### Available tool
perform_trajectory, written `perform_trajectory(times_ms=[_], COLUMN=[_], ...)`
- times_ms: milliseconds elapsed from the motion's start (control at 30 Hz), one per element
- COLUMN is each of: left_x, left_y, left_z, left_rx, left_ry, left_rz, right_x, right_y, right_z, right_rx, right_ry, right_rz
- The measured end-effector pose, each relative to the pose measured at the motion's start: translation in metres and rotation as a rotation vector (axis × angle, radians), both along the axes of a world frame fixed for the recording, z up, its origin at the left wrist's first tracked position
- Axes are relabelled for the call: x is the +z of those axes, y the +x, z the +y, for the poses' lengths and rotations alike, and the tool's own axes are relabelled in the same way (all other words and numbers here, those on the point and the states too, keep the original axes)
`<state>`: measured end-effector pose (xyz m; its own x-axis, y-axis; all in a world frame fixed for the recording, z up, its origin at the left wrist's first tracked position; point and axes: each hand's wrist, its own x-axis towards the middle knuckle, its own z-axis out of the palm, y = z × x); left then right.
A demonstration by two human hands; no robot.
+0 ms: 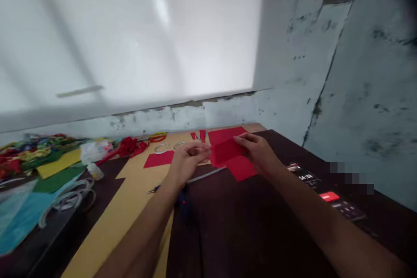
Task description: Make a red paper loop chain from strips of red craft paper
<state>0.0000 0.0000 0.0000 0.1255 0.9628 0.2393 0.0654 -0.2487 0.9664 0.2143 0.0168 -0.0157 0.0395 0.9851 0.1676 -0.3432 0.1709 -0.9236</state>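
My right hand point(256, 150) pinches the upper right edge of a thin red sheet point(226, 151), raised a little above the table. At the sheet's left edge, the fingers of my left hand point(193, 158) are closed on it. I cannot tell whether it is paper or fabric. Behind and below it lie more red pieces point(243, 169). Under my left wrist is a dark blue tool that looks like a glue gun point(184, 206), partly hidden by the forearm, with a pale stick point(206, 175) beyond it.
Yellow-brown board point(130, 208) covers part of the dark table point(234, 230). Whitish rings point(161, 148), scissors point(157, 137) and a red ruffled bundle point(128, 147) lie farther back. Coloured sheets and pale coils point(70, 200) are at left. A lit phone point(329, 195) lies by my right forearm.
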Motion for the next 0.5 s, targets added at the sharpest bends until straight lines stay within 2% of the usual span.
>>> perform_trajectory(times_ms=[133, 233, 400, 500], left_x=[0.003, 0.001, -0.001, -0.001], left_y=[0.005, 0.009, 0.015, 0.015], left_z=[-0.002, -0.008, -0.015, -0.016], left_rx=[-0.039, -0.075, 0.006, 0.034], left_ry=[0.095, 0.225, 0.514, 0.527], left_rz=[0.115, 0.270, 0.503, 0.529], right_x=[0.004, 0.002, -0.004, -0.005], right_y=[0.000, -0.002, -0.004, -0.005], right_z=[-0.001, -0.002, -0.001, 0.000], right_rx=[-0.009, 0.028, 0.065, 0.058], right_ry=[-0.034, -0.016, 0.012, 0.013], right_rz=[0.002, 0.001, -0.031, -0.045])
